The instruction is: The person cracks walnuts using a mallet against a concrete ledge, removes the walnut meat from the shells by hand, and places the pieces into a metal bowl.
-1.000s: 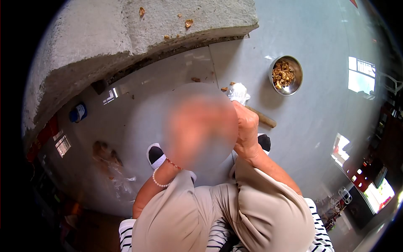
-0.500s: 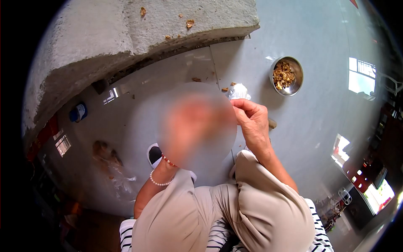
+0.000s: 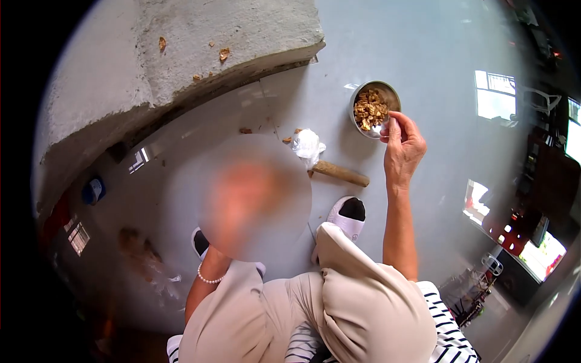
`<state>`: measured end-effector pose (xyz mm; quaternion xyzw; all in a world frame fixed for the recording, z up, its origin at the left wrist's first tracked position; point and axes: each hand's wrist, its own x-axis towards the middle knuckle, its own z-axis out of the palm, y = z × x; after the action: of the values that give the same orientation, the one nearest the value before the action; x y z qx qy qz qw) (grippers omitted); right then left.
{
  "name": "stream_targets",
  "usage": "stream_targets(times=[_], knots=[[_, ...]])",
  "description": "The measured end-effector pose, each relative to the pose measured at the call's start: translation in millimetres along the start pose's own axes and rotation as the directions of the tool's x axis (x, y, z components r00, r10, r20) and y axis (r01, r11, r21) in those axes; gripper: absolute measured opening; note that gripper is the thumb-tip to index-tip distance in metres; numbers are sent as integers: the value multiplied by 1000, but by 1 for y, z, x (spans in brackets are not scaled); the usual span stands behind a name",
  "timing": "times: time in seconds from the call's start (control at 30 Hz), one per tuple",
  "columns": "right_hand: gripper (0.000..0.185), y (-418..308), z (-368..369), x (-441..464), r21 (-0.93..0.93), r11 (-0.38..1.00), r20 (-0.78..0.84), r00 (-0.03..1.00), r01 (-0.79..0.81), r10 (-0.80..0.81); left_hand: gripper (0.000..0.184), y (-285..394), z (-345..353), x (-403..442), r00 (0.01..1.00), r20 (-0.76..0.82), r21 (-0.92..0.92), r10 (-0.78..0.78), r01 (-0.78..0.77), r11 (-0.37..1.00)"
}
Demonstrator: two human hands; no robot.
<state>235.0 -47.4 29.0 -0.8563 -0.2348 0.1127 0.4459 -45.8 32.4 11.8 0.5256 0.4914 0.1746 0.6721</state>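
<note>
My right hand (image 3: 404, 148) is at the near right rim of a metal bowl (image 3: 392, 98), thumb and fingers pinched together. Whatever is between the fingertips is too small or hidden to make out. Shelled walnut pieces (image 3: 369, 110) lie in the bowl. A blurred patch covers my left hand (image 3: 239, 196) above my left knee, so its fingers and anything in them cannot be seen. Between the hands, on the floor, lies a wooden handle (image 3: 342, 173) whose far end meets a bundle of white plastic (image 3: 307, 147).
A rough concrete slab (image 3: 230, 30) with shell fragments (image 3: 224, 54) on it rises at the upper left. A blue-labelled container (image 3: 94, 191) stands at left. Lower left, a clear plastic bag (image 3: 160, 275) lies on the floor. My slippered foot (image 3: 345, 221) is below the handle.
My right hand has moved away from my left, up and right to the bowl. The view has shifted, and the wooden handle now shows fully. My left hand stays blurred.
</note>
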Motion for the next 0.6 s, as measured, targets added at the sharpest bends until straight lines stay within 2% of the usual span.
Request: stream_targets(times=[0.07,0.17,0.2,0.27,0.33,0.37,0.4,0.47,0.6], knots=[[12,-5,4,-13,58,998,2,1000,1,-1,11,-4,-1,0,1000,17,-11,-12,12,1000],[13,-13,16,-48,107,994,220,975,7,-31,17,11,-4,2,988,107,-49,-108,114,992],[12,-19,23,-60,114,993,301,953,-4,-30,21,19,-1,5,975,135,-111,-178,193,975],[11,-19,36,-81,103,985,468,867,136,-169,29,24,2,9,939,215,-284,-268,323,903],[10,-28,48,-96,153,982,516,839,106,-171,35,26,-2,7,907,299,-489,-298,413,768],[11,-33,49,-100,151,983,536,826,109,-174,45,23,-3,7,906,305,-497,-294,415,762],[12,-35,51,-104,151,987,563,816,53,-130,46,22,-5,7,902,314,-533,-296,425,732],[15,-36,53,-105,158,980,590,785,120,-192,47,20,-7,7,897,310,-552,-314,439,709],[26,-54,53,-103,192,977,665,721,90,-197,42,17,-7,6,896,337,-584,-289,440,682]])
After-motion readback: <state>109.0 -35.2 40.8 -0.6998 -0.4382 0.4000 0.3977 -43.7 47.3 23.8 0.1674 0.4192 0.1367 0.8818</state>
